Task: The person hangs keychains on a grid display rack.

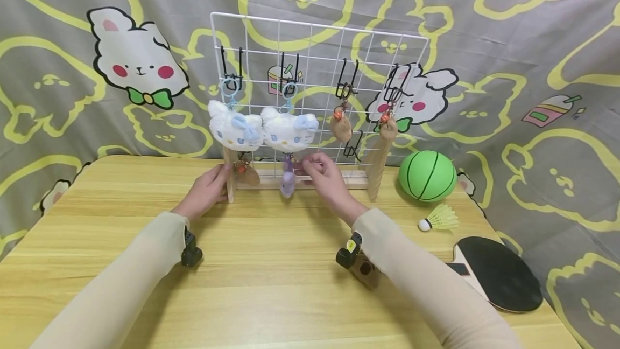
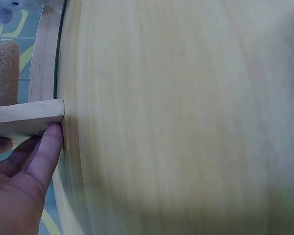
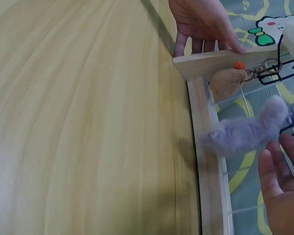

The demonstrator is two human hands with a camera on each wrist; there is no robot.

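Observation:
My left hand (image 1: 205, 187) rests against the left wooden post (image 2: 32, 115) of a white wire grid rack (image 1: 310, 25). Its fingers touch the post's outer face. Beside a purple plush keychain (image 1: 288, 183), hanging low from a black hook, is my right hand (image 1: 330, 179); in the right wrist view its fingers are relaxed, with no thing held. Two white plush cat-head keychains (image 1: 237, 127) with blue bows hang above. A brown plush keychain (image 3: 227, 82) with an orange bead hangs near the left post. Two similar brown keychains (image 1: 342, 127) hang at the right.
A green ball (image 1: 428, 175) sits right of the rack. In front of it lie a yellow shuttlecock (image 1: 439, 218) and a black table-tennis bat (image 1: 501, 273). A brown item (image 1: 367, 273) is partly hidden under my right wrist. A lower black hook (image 1: 353, 147) holds no keychain.

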